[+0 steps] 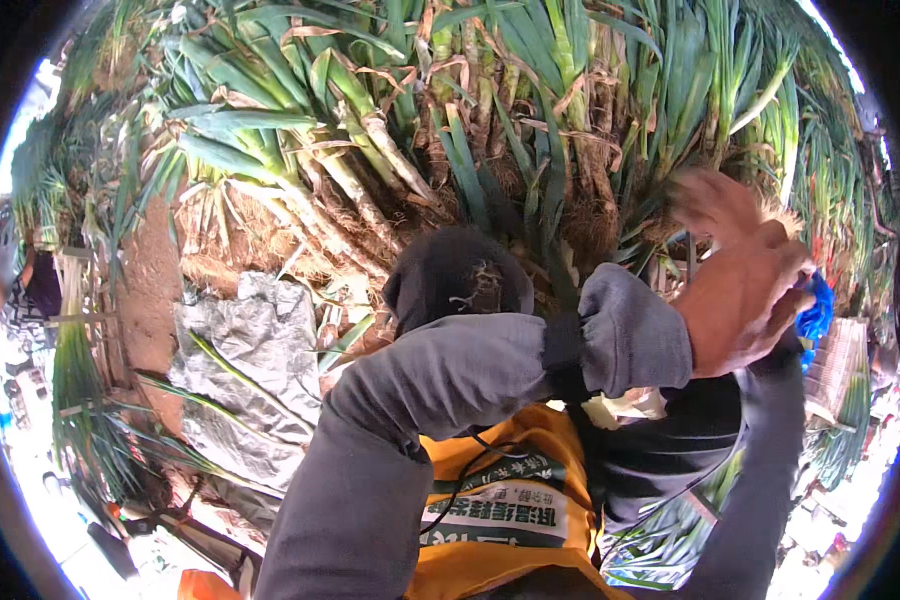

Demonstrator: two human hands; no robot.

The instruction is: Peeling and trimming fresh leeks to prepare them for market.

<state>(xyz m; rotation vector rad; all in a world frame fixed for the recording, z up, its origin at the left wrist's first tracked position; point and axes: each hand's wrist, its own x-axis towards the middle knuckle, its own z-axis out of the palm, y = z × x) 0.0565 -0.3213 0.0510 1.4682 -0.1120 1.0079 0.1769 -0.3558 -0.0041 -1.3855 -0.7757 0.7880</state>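
My left arm reaches across my body to the right. Its hand [735, 300] is closed, fingers curled, beside a pale tuft of roots [780, 217]. What lies within its grip is hidden. Just beyond it, a blurred hand [708, 200] appears to be my right; my right forearm rises from the lower right and passes behind the left hand. Its fingers are smeared by motion. Both hands are at the near edge of a large heap of leeks [470, 80], with green leaves, soil-stained stems and stringy roots. A bright blue piece of material [818, 308] shows beside my left hand.
A crumpled silver-grey sheet [250, 360] lies to the left, with loose leaves on it. Bare brown ground [150, 290] borders it. More leeks [75, 390] lie at the far left. My dark-clad knee [457, 280] and orange apron [510, 490] are close below the heap.
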